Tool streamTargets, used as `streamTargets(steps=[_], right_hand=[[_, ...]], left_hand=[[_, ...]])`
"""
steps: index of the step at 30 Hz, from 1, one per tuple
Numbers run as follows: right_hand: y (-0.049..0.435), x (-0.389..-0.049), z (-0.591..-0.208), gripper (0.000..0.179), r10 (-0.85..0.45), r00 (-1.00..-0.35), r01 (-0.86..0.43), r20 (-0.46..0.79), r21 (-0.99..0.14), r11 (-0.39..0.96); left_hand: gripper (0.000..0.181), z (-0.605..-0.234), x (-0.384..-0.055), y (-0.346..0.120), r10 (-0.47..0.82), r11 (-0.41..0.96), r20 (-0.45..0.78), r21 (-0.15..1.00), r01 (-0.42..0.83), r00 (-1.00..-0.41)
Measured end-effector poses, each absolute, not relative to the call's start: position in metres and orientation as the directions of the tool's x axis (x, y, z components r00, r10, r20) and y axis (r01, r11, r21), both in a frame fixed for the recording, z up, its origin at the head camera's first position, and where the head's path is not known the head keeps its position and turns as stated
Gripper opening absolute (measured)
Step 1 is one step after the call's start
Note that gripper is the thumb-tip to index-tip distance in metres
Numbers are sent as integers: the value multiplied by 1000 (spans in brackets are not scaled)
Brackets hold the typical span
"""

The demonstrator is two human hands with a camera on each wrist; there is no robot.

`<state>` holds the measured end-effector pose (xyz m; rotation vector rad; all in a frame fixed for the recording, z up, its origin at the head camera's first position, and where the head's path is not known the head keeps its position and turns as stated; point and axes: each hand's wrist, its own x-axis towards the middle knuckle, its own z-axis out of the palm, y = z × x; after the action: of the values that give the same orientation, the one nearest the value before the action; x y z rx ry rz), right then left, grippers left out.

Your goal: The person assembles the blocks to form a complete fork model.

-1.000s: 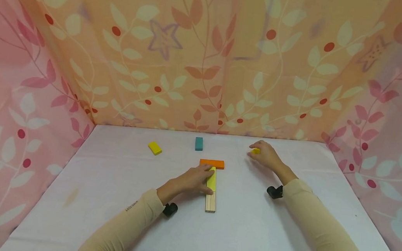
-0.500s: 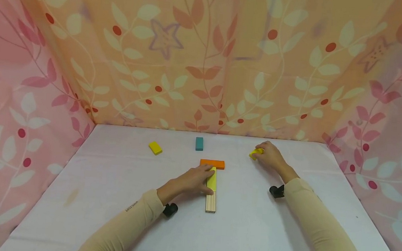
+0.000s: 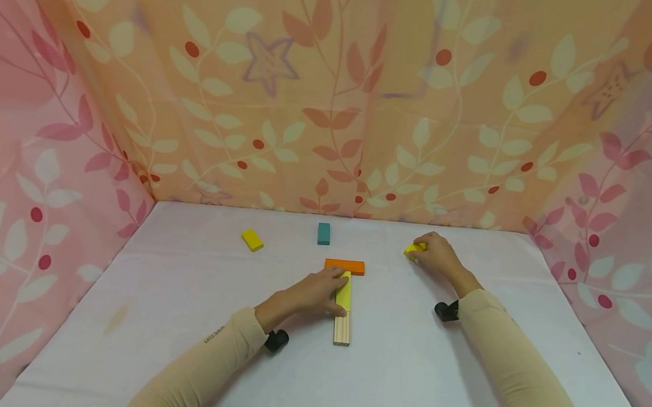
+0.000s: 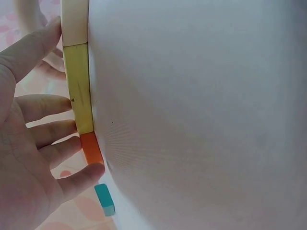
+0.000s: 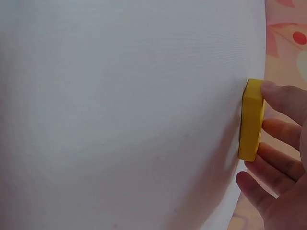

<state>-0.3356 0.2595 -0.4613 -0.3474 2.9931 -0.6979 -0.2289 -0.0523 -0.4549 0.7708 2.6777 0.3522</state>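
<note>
My left hand [image 3: 314,291] rests over a row of flat blocks, its fingers spread and mostly straight. Under it lies a light yellow block [image 3: 344,298], end to end with a plain wooden block [image 3: 342,332]. An orange block [image 3: 352,268] sits crosswise at the far end, forming a T. In the left wrist view, the fingertips touch the sides of the light yellow and orange blocks [image 4: 91,148]. My right hand [image 3: 434,256] holds a yellow block [image 5: 251,120] on the table at the back right, thumb at one end and fingers along its side.
A teal block [image 3: 324,233] lies behind the orange one. Another yellow block [image 3: 252,240] lies angled at the back left. The white-covered table [image 3: 181,319] meets patterned cloth [image 3: 344,104] at its back and sides.
My right hand has shifted slightly, and more of its yellow block shows beneath the fingers. The left hand and the other blocks stay in place.
</note>
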Motion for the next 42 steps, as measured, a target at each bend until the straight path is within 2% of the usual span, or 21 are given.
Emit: streamTargets(steps=[19, 30, 42], right_hand=[[255, -338, -457, 50, -193, -978, -140, -75, -443, 886], [255, -337, -457, 50, -181, -981, -130, -72, -447, 885], [254, -334, -459, 51, -186, -983, -164, -5, -451, 877]], left_hand=[[82, -453, -226, -52, 544, 825, -250, 333, 456, -801], [82, -451, -227, -52, 545, 823, -247, 339, 455, -801], [82, -452, -227, -53, 549, 819, -247, 349, 455, -799]])
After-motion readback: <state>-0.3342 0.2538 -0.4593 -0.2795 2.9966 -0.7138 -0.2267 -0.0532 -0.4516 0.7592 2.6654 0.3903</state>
